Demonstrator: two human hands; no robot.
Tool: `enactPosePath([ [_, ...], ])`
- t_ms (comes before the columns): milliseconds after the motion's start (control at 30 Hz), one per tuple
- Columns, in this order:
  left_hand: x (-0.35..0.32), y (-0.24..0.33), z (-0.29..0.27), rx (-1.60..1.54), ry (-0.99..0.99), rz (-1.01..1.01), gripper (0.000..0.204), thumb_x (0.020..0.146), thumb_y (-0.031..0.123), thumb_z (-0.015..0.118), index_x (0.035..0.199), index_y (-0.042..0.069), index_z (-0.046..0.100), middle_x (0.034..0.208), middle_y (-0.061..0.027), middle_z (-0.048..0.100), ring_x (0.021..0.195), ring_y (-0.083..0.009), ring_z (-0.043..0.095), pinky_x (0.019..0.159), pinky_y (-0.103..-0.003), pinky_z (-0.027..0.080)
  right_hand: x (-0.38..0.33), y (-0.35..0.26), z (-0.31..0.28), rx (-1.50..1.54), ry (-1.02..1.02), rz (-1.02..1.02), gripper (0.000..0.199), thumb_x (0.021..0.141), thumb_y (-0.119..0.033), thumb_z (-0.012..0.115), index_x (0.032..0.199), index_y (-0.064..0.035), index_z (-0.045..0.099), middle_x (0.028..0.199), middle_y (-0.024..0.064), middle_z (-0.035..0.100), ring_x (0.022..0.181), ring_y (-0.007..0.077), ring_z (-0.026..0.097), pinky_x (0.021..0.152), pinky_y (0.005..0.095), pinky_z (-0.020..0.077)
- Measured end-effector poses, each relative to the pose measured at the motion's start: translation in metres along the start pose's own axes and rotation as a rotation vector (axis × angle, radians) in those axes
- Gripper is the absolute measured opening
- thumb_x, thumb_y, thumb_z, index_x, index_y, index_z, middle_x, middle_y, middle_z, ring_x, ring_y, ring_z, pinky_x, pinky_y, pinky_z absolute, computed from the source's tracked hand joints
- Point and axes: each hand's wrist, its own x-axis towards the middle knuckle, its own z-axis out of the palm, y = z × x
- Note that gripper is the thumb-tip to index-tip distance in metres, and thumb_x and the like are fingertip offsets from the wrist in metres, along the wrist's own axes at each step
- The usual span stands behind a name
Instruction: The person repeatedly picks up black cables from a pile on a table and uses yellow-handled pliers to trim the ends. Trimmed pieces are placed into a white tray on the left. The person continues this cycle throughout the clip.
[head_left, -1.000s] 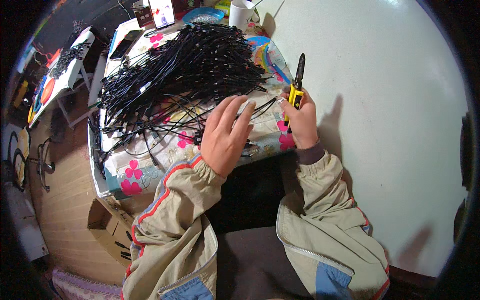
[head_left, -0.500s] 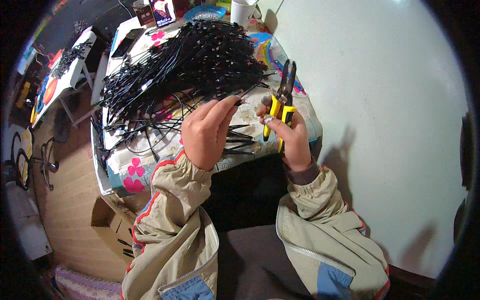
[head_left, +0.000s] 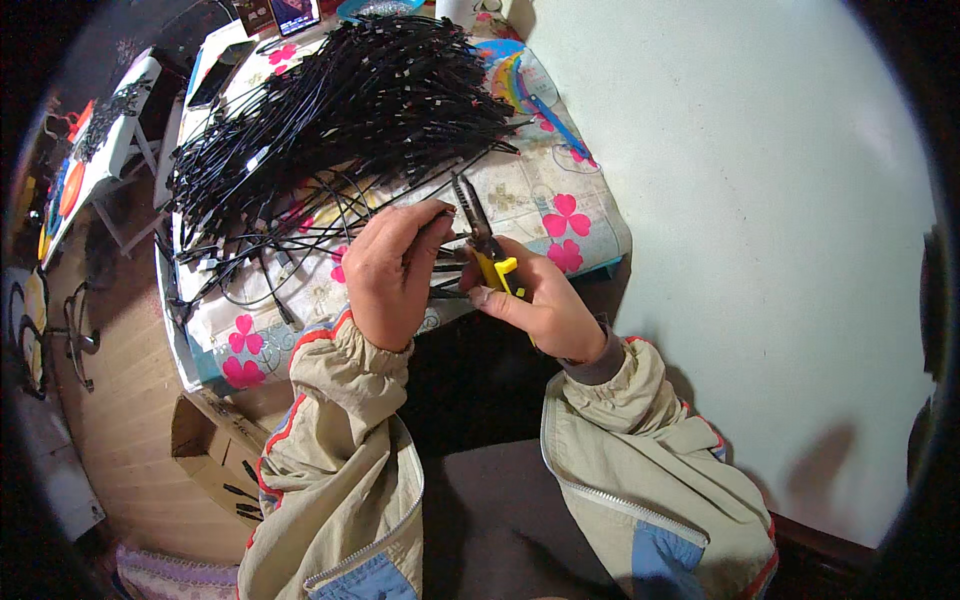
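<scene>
My left hand (head_left: 385,275) is closed in a pinch over the front of the table. A small dark cable end (head_left: 447,212) shows at its fingertips; the rest is hidden by the fingers. My right hand (head_left: 540,305) grips wire-stripping pliers (head_left: 476,212) with dark jaws and yellow handles. The jaws point up and lie close beside the left fingertips; whether they touch the cable I cannot tell. Beyond both hands lies a big heap of black cables (head_left: 345,115) with small connectors. Several cable ends (head_left: 447,282) stick out between my hands at the table's front edge.
A floral tablecloth (head_left: 590,235) covers the table, with a blue stick-like tool (head_left: 560,130) on it. Behind the heap are a lit phone (head_left: 295,14), a dark phone (head_left: 222,72) and a blue tray (head_left: 375,8). An open cardboard box (head_left: 205,455) stands lower left. A pale wall (head_left: 760,250) rises on the right.
My right hand has swung the pliers left and down, from upright and apart to right beside my left fingertips. The view has shifted slightly. My left hand keeps its pinch.
</scene>
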Motion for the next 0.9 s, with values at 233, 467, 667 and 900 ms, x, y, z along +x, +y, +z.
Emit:
enactPosePath([
  [233, -0.002, 0.0035, -0.0014, 0.007, -0.054, -0.041, 0.014, 0.086, 0.0, 0.068, 0.1, 0.001, 0.067, 0.084, -0.0133, 0.067, 0.072, -0.0274, 0.064, 0.063, -0.034, 0.049, 0.0041, -0.0041, 0.0009, -0.16, 0.002, -0.053, 0.035, 0.094, -0.008, 0.064, 0.126, 0.0003, 0.051, 0.1, 0.002, 0.058, 0.095, 0.0104, 0.055, 0.087, 0.027, 0.0459],
  [467, -0.0015, 0.0014, -0.0001, -0.004, -0.042, -0.006, 0.014, 0.086, 0.001, 0.068, 0.101, 0.001, 0.067, 0.084, -0.0139, 0.067, 0.071, -0.0275, 0.064, 0.063, -0.033, 0.049, 0.0028, -0.006, -0.0007, -0.27, 0.033, -0.013, 0.036, 0.092, -0.008, 0.066, 0.125, 0.0005, 0.052, 0.1, 0.0017, 0.057, 0.094, 0.0104, 0.055, 0.087, 0.0264, 0.0457],
  [667, -0.0021, 0.0022, -0.0008, -0.004, -0.035, 0.009, 0.016, 0.085, 0.0, 0.069, 0.102, 0.001, 0.068, 0.086, -0.0144, 0.068, 0.074, -0.0276, 0.067, 0.065, -0.033, 0.052, 0.004, -0.0076, -0.0001, -0.231, 0.032, -0.037, 0.038, 0.092, -0.008, 0.067, 0.125, 0.0014, 0.053, 0.102, 0.002, 0.058, 0.095, 0.0106, 0.055, 0.087, 0.0266, 0.0463],
  [900, -0.0039, 0.0024, 0.001, -0.026, -0.038, -0.008, 0.017, 0.085, -0.001, 0.07, 0.102, 0.0, 0.068, 0.088, -0.0143, 0.07, 0.075, -0.0261, 0.068, 0.066, -0.032, 0.053, 0.0033, -0.007, 0.0022, -0.242, 0.037, 0.004, 0.034, 0.093, -0.005, 0.061, 0.124, 0.0017, 0.052, 0.101, 0.0023, 0.058, 0.093, 0.0099, 0.054, 0.087, 0.0268, 0.0456],
])
